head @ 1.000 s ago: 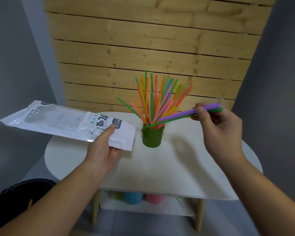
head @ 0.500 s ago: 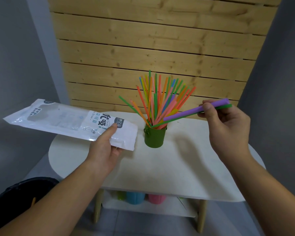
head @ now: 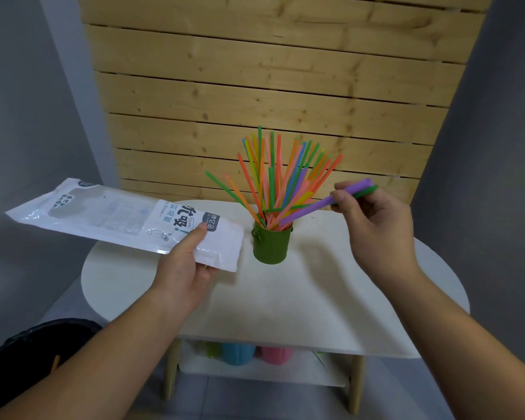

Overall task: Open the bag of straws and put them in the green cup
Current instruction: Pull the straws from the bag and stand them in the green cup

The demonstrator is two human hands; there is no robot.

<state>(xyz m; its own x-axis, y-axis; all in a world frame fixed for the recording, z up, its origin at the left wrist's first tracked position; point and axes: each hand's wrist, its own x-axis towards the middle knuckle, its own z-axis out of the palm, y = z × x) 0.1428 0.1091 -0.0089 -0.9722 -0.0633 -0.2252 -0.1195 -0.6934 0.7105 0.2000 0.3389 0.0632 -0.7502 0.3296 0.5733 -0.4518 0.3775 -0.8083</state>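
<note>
A small green cup (head: 272, 245) stands on the white table (head: 315, 292), packed with several coloured straws (head: 273, 177) fanning upward. My right hand (head: 376, 219) pinches a purple straw (head: 322, 204) and a green straw near their upper ends; their lower ends rest in the cup's mouth. My left hand (head: 185, 265) holds a white straw bag (head: 119, 216) by its right end, thumb on top. The bag lies flat and juts out to the left, above the table's left edge. It looks nearly flat; I cannot tell if any straws remain inside.
A wooden slat wall (head: 270, 101) rises behind the table. A lower shelf holds a blue cup (head: 237, 354), a pink cup (head: 275, 354) and a green one. A dark bin (head: 28, 347) sits on the floor at the lower left.
The purple and green straws have tilted a little steeper, with their lower ends deeper in the cup. The left hand and the bag have stayed put; the view has shifted slightly.
</note>
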